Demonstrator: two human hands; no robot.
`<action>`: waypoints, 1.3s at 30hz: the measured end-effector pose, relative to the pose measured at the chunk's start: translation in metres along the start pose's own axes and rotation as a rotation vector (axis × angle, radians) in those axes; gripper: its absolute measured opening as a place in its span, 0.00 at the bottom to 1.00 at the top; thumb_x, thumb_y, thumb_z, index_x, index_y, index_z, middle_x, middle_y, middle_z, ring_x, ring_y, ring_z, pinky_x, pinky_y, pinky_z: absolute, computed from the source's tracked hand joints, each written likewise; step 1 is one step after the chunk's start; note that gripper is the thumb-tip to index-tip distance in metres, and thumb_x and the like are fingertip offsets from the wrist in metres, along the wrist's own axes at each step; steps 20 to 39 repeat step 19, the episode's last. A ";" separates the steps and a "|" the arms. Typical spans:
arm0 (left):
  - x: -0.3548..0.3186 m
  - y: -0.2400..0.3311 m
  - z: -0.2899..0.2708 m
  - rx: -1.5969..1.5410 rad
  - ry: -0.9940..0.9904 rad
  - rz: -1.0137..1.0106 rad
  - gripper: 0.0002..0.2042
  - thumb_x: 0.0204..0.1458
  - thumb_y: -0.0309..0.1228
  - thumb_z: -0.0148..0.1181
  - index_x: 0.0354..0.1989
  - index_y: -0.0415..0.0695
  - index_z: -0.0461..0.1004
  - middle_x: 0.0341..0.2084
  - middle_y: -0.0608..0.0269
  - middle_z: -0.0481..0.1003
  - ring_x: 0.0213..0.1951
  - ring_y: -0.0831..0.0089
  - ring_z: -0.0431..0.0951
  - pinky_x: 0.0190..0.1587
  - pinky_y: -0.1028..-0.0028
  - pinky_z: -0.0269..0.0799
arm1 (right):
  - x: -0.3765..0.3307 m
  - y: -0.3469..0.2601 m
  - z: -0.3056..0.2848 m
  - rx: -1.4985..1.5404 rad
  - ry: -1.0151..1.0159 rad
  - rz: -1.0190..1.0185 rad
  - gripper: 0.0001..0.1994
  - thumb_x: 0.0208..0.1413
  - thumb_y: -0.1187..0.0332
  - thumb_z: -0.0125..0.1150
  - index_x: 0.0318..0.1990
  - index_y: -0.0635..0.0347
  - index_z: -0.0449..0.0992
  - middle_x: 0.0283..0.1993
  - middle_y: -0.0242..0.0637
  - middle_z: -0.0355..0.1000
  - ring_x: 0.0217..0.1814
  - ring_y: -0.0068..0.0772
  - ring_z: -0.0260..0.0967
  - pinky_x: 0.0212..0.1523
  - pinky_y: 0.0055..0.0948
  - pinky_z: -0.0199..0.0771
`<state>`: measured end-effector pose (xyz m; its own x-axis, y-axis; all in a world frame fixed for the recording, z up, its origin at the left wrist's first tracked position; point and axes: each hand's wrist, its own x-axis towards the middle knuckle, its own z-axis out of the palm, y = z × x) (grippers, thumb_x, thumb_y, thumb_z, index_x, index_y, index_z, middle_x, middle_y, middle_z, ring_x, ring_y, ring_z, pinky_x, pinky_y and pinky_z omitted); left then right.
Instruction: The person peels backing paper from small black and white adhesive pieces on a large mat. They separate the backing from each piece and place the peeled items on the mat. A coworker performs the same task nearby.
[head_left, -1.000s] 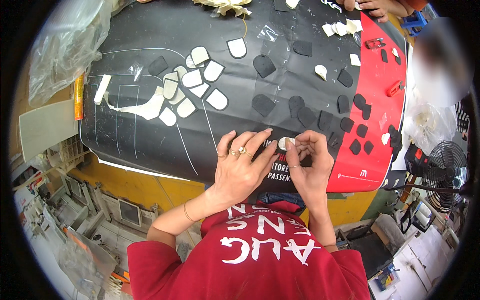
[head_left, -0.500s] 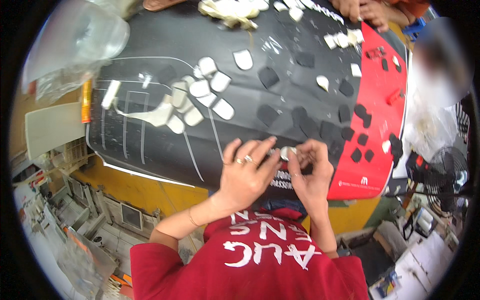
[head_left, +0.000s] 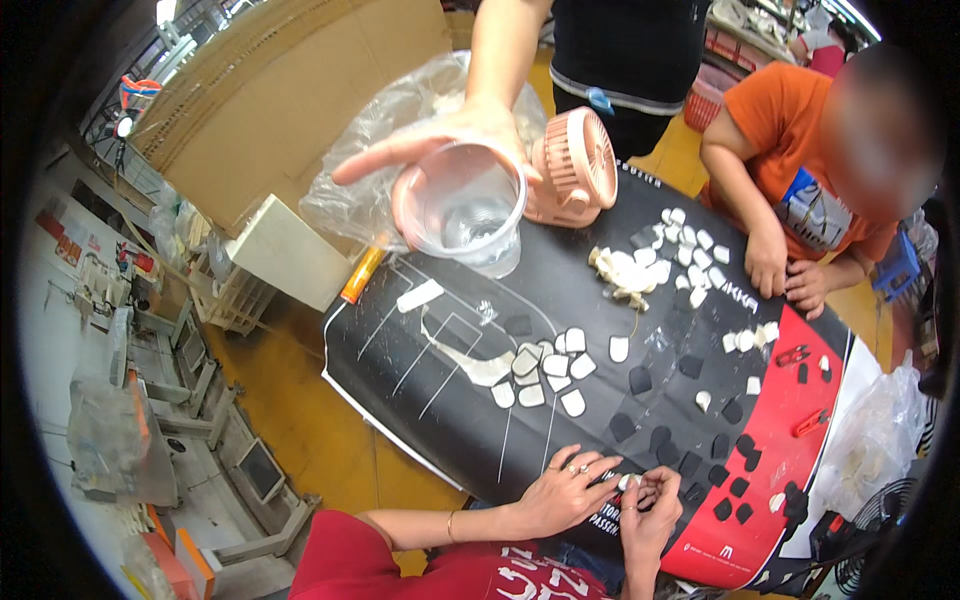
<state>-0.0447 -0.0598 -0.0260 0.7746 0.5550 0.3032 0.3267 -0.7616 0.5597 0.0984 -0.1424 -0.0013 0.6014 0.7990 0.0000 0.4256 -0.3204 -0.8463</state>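
Observation:
A small white rounded piece (head_left: 627, 482) is between my fingertips, low over the near edge of the black mat (head_left: 470, 440). My right hand (head_left: 652, 515) pinches it from the right. On its left side my left hand (head_left: 570, 497), with rings on its fingers, is closed with its fingertips at the piece. My fingers partly cover it, so its full shape is hidden. Left of my hands lies a cluster of white tab-shaped pieces with dark edges (head_left: 556, 366). Beyond and to the right are scattered black tab-shaped pieces (head_left: 622, 428).
Another person's hand (head_left: 480, 135) holds a clear plastic cup (head_left: 465, 215) over the far left, beside a pink fan (head_left: 575, 165). A person in orange (head_left: 790, 130) works at the far right. Red snips (head_left: 810, 423) lie on the mat's red strip; a clear bag (head_left: 880, 430) is beyond.
The view has swung up and left, bringing in the cup, the fan and the other people. My hands stay together at the white piece, with little change in grip.

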 end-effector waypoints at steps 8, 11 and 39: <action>0.000 -0.004 0.002 -0.019 0.071 0.035 0.14 0.52 0.35 0.67 0.45 0.45 0.81 0.54 0.63 0.74 0.53 0.64 0.73 0.59 0.58 0.63 | 0.001 0.002 0.000 0.028 0.000 -0.052 0.11 0.55 0.77 0.65 0.42 0.66 0.68 0.25 0.37 0.72 0.22 0.25 0.72 0.25 0.25 0.69; 0.002 -0.006 0.004 -0.053 0.126 0.037 0.14 0.53 0.33 0.67 0.47 0.46 0.79 0.52 0.62 0.76 0.51 0.62 0.75 0.56 0.61 0.66 | 0.001 0.012 0.005 -0.007 0.000 -0.072 0.12 0.55 0.75 0.66 0.43 0.65 0.69 0.26 0.38 0.74 0.23 0.27 0.74 0.26 0.27 0.71; -0.001 -0.009 0.009 -0.017 0.153 0.062 0.17 0.51 0.35 0.68 0.51 0.52 0.79 0.53 0.65 0.75 0.52 0.65 0.76 0.57 0.62 0.66 | 0.001 0.035 0.005 -0.034 -0.016 -0.032 0.15 0.55 0.67 0.68 0.48 0.59 0.73 0.27 0.39 0.72 0.28 0.33 0.70 0.34 0.33 0.74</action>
